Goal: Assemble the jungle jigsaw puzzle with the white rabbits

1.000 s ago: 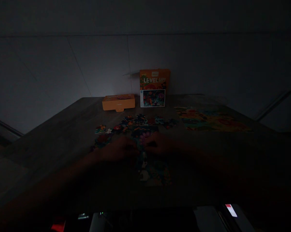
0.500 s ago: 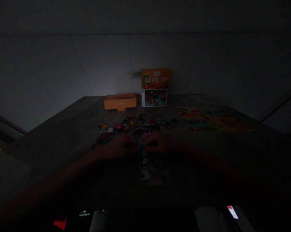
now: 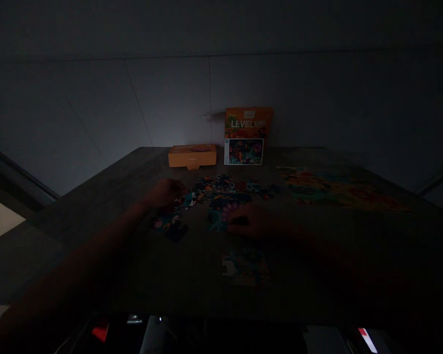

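The scene is very dark. My left hand (image 3: 166,191) is at the left end of the loose jigsaw pieces (image 3: 223,183), fingers curled, fingertips among them. A teal-and-white piece (image 3: 189,199) shows just right of those fingertips. Over the right side of a joined puzzle section (image 3: 217,216) with purple circles rests my right hand (image 3: 248,220). Its thumb and fingers are bent toward each other; anything between them is lost in shadow. Closer to me lies another joined section (image 3: 246,269). More pieces (image 3: 172,227) are spread below my left hand.
An orange box (image 3: 192,156) lies at the back of the table. To its right stand an upright orange box (image 3: 249,122) and a small picture card (image 3: 243,151) in front of it. A large colourful puzzle (image 3: 339,189) lies flat at the right. The wall (image 3: 177,103) rises behind.
My left hand has left the puzzle section in the middle and moved left and away from me to the loose pieces. My right hand stays at the section. The view has shifted slightly left.
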A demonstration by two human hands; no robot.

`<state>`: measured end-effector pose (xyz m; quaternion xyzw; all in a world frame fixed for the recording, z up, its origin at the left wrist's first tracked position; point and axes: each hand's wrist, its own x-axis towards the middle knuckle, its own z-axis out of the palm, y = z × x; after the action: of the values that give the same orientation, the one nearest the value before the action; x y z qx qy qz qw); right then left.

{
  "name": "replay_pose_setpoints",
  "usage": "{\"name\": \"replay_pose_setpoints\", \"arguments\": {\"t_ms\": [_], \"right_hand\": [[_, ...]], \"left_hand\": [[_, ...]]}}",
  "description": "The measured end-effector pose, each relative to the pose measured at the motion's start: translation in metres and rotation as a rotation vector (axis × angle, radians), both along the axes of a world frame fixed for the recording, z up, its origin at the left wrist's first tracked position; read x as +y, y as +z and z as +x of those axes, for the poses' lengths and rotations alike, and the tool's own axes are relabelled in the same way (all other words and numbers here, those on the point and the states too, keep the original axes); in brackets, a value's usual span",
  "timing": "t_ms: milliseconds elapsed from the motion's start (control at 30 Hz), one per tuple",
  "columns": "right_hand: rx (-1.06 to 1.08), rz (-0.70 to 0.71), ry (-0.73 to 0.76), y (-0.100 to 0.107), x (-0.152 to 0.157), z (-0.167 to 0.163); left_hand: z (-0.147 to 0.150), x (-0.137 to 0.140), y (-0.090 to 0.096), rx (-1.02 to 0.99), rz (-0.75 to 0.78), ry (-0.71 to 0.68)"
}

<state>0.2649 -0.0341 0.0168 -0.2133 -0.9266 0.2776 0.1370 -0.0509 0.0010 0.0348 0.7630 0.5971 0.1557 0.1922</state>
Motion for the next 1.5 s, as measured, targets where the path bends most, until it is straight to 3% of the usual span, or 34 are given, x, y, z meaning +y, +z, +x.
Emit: {"name": "replay_pose_setpoints", "arguments": {"t_ms": [133, 267, 467, 767, 933, 1133, 1500], "right_hand": [[0.012, 0.012, -0.003, 0.001, -0.001, -0.001], [-0.003, 0.004, -0.006, 0.002, -0.002, -0.001], [0.007, 0.020, -0.012, 0.001, -0.002, -0.001], [0.008, 0.016, -0.001, -0.001, 0.001, -0.001], [0.007, 0.027, -0.007, -0.001, 0.000, -0.002], [0.008, 0.054, 0.005, -0.002, 0.001, -0.001], [0.008, 0.010, 0.005, 0.001, -0.001, -0.002]], "left_hand": [[-0.013, 0.000, 0.012, 0.226, 0.001, 0.080], [-0.024, -0.010, 0.023, 0.403, -0.178, 0.017], [-0.015, -0.030, 0.029, 0.378, -0.348, -0.087], [-0.015, -0.033, 0.031, 0.383, -0.366, -0.049], [-0.013, -0.029, 0.029, 0.446, -0.249, -0.115], [-0.019, -0.014, 0.011, 0.410, -0.019, -0.012], [-0.016, 0.002, -0.006, 0.322, -0.058, -0.076]]}}
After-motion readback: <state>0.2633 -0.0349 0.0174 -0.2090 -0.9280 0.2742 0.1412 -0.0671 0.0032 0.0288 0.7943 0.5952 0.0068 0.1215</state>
